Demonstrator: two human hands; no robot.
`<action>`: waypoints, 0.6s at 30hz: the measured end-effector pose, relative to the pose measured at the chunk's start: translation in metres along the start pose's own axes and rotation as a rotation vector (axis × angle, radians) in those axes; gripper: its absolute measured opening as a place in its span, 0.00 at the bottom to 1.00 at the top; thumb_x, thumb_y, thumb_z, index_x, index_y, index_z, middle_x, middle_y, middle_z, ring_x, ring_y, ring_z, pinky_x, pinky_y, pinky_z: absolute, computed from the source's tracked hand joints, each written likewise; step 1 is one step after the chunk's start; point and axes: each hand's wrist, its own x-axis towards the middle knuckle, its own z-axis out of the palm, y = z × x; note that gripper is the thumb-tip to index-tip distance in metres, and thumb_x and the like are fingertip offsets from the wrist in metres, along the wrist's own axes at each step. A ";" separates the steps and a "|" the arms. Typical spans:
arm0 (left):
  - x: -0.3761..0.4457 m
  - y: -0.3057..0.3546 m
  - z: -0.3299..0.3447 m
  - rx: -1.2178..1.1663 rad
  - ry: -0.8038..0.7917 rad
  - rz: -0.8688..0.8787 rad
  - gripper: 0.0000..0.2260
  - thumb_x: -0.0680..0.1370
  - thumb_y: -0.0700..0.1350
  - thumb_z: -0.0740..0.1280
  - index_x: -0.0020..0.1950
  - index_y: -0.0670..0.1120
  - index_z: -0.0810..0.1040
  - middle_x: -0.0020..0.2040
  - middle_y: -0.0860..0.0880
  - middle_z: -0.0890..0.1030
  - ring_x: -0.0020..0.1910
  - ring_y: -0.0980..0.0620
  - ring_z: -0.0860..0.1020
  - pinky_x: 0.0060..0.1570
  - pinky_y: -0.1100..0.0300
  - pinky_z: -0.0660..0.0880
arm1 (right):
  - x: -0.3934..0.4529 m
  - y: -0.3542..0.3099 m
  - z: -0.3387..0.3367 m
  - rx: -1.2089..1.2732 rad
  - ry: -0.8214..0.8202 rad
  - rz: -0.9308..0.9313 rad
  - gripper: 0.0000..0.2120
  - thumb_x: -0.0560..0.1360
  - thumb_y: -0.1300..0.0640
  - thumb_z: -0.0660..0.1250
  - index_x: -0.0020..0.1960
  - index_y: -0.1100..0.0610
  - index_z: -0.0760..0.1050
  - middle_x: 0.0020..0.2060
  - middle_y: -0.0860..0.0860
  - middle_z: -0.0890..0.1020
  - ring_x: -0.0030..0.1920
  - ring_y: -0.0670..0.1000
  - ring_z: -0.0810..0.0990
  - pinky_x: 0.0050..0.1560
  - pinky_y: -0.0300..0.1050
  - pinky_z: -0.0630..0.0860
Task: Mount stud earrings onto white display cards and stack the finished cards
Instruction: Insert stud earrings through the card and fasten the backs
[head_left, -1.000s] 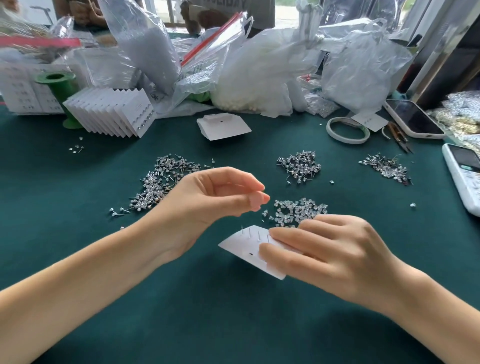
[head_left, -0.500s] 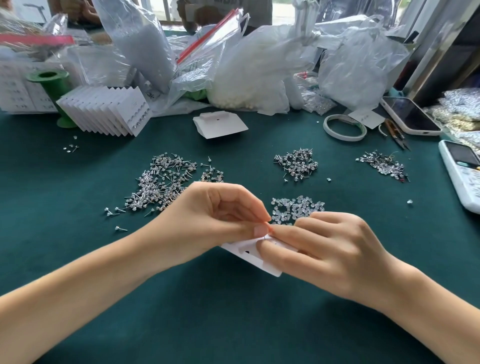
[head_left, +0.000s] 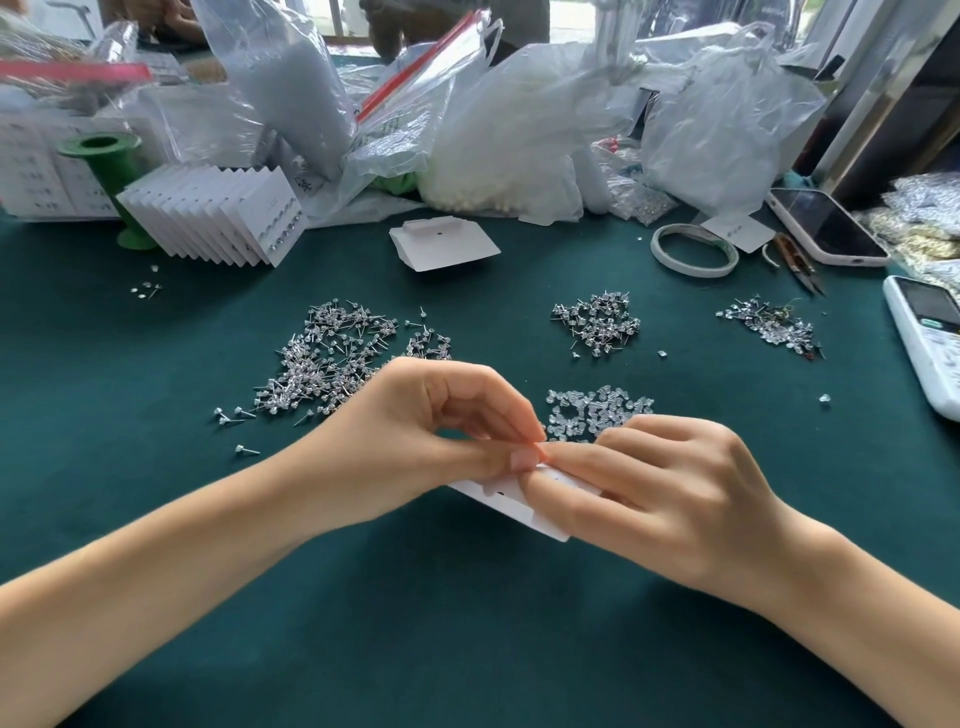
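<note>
A white display card (head_left: 511, 503) lies low over the green table, gripped by my right hand (head_left: 660, 499) along its right side. My left hand (head_left: 426, 441) pinches thumb and forefinger together at the card's top edge; what it pinches is too small to make out. A big heap of stud earrings (head_left: 332, 364) lies behind my left hand, two smaller heaps (head_left: 597, 322) (head_left: 769, 325) sit further right, and clear earring backs (head_left: 597, 410) lie just behind my fingers. Finished cards (head_left: 218, 218) lean in a row at the back left. Blank cards (head_left: 444, 244) lie mid-table.
Plastic bags (head_left: 519, 135) crowd the back edge. A green spool (head_left: 106, 166) stands at back left. A tape ring (head_left: 693, 249), snips (head_left: 800, 265), a phone (head_left: 826, 226) and a white handset (head_left: 930, 332) sit at the right. Loose studs (head_left: 244, 449) lie left of my left hand.
My left hand has come down from above the card and its pinched fingertips now meet my right fingers at the card's top edge. The card stays in my right hand.
</note>
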 end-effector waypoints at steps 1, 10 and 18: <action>0.000 0.000 0.000 0.013 -0.008 0.003 0.05 0.69 0.36 0.73 0.43 0.39 0.81 0.38 0.43 0.83 0.34 0.52 0.79 0.36 0.65 0.75 | 0.000 0.000 0.000 0.000 0.005 -0.004 0.08 0.69 0.68 0.71 0.43 0.57 0.84 0.34 0.53 0.83 0.25 0.53 0.71 0.23 0.43 0.71; -0.001 0.003 -0.004 -0.051 0.017 -0.041 0.07 0.71 0.35 0.72 0.46 0.43 0.82 0.41 0.44 0.84 0.40 0.51 0.82 0.42 0.60 0.80 | -0.002 0.001 0.004 0.009 0.025 -0.026 0.16 0.68 0.66 0.73 0.53 0.56 0.74 0.35 0.53 0.83 0.26 0.54 0.73 0.24 0.44 0.72; -0.002 0.001 -0.002 -0.019 0.031 -0.018 0.09 0.71 0.33 0.71 0.49 0.42 0.81 0.39 0.46 0.83 0.37 0.48 0.81 0.37 0.63 0.78 | -0.003 0.001 0.005 -0.013 0.039 -0.044 0.16 0.69 0.68 0.71 0.53 0.56 0.73 0.34 0.52 0.82 0.25 0.53 0.71 0.24 0.44 0.71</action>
